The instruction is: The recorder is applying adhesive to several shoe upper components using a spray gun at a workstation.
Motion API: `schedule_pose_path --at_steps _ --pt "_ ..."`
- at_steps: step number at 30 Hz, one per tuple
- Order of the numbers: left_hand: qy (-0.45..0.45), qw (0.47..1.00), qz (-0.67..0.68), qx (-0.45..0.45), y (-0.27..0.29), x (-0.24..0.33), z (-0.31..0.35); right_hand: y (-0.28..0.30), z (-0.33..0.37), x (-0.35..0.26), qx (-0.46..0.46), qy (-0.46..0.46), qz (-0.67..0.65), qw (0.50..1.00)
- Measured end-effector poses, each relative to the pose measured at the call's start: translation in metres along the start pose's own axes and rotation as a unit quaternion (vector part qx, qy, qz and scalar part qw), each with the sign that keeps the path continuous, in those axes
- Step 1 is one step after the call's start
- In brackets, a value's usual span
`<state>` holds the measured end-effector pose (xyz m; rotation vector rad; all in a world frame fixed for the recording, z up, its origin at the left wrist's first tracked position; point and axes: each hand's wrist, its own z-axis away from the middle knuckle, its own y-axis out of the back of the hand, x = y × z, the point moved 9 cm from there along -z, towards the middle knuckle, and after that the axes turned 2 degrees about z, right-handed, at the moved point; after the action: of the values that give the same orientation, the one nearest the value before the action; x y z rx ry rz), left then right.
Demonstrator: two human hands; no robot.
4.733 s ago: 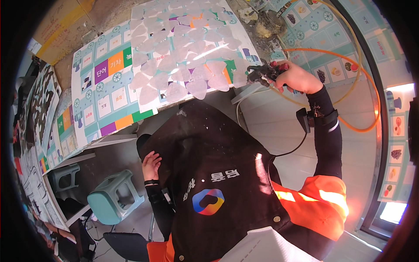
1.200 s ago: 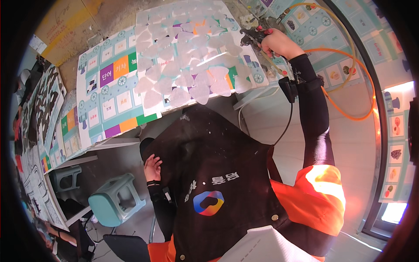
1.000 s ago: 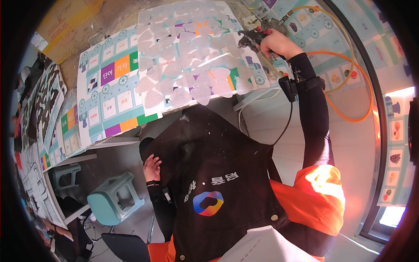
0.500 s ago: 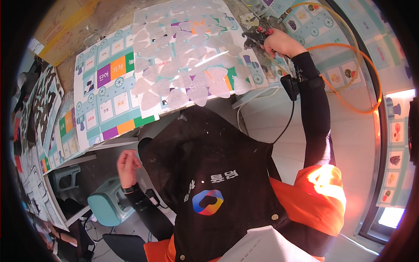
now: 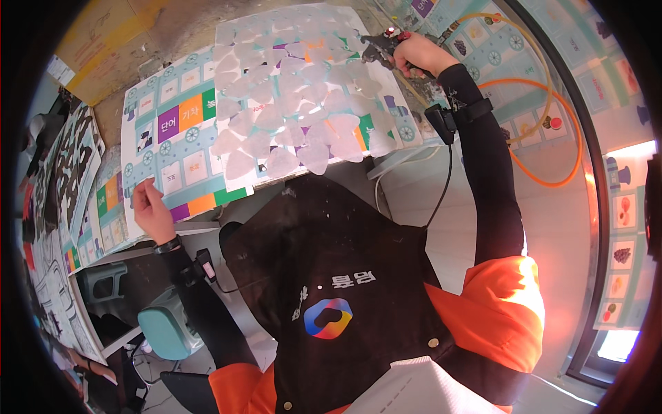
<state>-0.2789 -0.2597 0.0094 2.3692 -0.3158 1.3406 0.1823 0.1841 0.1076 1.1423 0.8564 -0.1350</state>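
My right hand (image 5: 422, 55) is wrapped round a dark spray gun (image 5: 379, 50) with red parts, held above the worktable's far right side. Below and left of the gun lies a see-through sheet covered with pale, petal-like pieces (image 5: 279, 131). Under and beside it are printed sheets (image 5: 183, 148) with teal wheels, small picture cards and purple, orange and green blocks. At the front left corner of these sheets is my left hand (image 5: 153, 212), its fingers curled closed. Whatever its fingertips hold, if anything, is too small to make out.
An orange hose (image 5: 578, 148) loops at the right, beside a yellowish hose (image 5: 548, 90). A brown carton (image 5: 103, 41) stands at the back left. A teal stool (image 5: 162, 331) is on the floor at left. Black-and-white printed sheets (image 5: 58, 269) are at the far left.
My left hand has risen from beside the apron to the front left corner of the printed sheets. My right hand has moved left with the spray gun, closer to the pale pieces.
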Motion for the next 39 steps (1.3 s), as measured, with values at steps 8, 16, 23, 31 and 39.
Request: schedule_pose_path --at_steps 8,16,23,31,39 --pt "0.022 0.997 -0.061 0.040 -0.016 -0.010 0.007 0.010 -0.015 0.006 -0.016 -0.036 0.052 0.998" --pt "0.038 0.996 -0.075 0.035 -0.015 -0.012 0.010 0.007 -0.003 -0.001 -0.045 -0.060 0.071 0.995" --pt "0.015 0.990 -0.141 0.026 -0.019 -0.008 0.010 0.016 -0.040 -0.030 -0.023 0.002 0.074 0.997" --pt "0.029 0.994 -0.104 0.029 -0.017 -0.011 0.012 0.010 -0.058 -0.039 -0.003 -0.010 0.073 0.997" --pt "0.024 0.992 -0.121 0.027 -0.018 -0.011 0.012 0.000 -0.067 -0.045 -0.063 -0.032 0.080 0.994"
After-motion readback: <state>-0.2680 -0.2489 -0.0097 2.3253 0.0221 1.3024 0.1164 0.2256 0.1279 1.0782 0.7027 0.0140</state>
